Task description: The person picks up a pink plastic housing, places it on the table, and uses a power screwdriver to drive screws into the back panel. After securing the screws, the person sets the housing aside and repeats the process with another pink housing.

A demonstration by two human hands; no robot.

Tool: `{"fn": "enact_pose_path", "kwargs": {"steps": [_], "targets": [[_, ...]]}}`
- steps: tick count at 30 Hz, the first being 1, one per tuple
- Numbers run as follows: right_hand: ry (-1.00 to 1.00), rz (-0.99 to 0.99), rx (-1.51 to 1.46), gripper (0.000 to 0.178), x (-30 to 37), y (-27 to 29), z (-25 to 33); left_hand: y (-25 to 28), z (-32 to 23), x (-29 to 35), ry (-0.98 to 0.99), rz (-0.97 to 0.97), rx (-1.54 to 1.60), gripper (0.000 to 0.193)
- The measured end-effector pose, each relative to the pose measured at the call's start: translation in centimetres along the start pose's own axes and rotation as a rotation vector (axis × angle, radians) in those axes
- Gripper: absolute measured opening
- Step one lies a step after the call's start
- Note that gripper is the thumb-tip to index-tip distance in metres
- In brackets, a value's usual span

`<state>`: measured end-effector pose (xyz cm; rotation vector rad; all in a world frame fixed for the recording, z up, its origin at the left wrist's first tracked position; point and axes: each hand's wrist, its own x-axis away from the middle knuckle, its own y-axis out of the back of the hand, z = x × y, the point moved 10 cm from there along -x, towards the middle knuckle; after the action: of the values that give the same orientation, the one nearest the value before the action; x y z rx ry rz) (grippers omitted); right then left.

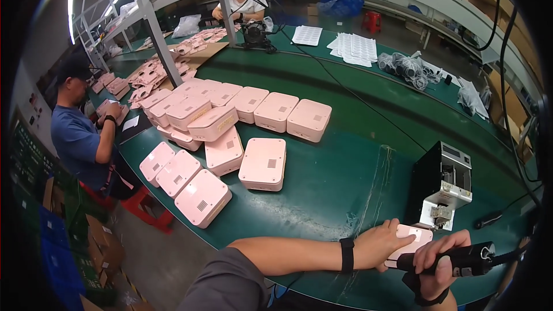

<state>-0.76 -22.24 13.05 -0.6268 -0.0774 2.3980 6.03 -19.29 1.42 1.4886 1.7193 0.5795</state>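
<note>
At the front right edge of the green table, my left hand [374,246] grips a pale pink plastic box [416,235] by its left side, the thumb lying over its top. My right hand [439,260] is wrapped round a black electric screwdriver [476,259] held roughly level. The screwdriver's tip end points left at the box's near side; whether it touches a screw I cannot make out. Just beyond the box stands a black and silver screw feeder [442,187]. To the left, a finished-looking pink box [262,164] lies flat, with screw holes at its corners and a slotted vent.
Several more pink boxes [201,198] lie in rows and a stack on the left. Loose pink parts [152,75] cover cardboard farther back. A co-worker in blue [78,124] sits at left, another person [245,6] at the back. Bundled grey cables [408,68] and a hanging black cord [351,86] are beyond.
</note>
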Motion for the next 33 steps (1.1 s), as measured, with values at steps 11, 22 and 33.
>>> {"fn": "enact_pose_path", "kwargs": {"steps": [11, 22, 33], "targets": [[0.292, -0.334, -0.222, 0.020, 0.1, 15.5, 7.2, 1.2, -0.5, 0.2, 0.096, 0.247, 0.098, 0.090], [0.060, -0.696, -0.415, 0.022, 2.1, 24.7, -3.2, 0.8, 5.7, 13.4, 0.827, 0.182, 1.452, 0.075], [-0.102, -0.583, -0.341, 0.024, 3.1, 22.6, -4.6, 5.0, 19.5, 1.1, 0.798, -0.425, 1.498, 0.078]]}}
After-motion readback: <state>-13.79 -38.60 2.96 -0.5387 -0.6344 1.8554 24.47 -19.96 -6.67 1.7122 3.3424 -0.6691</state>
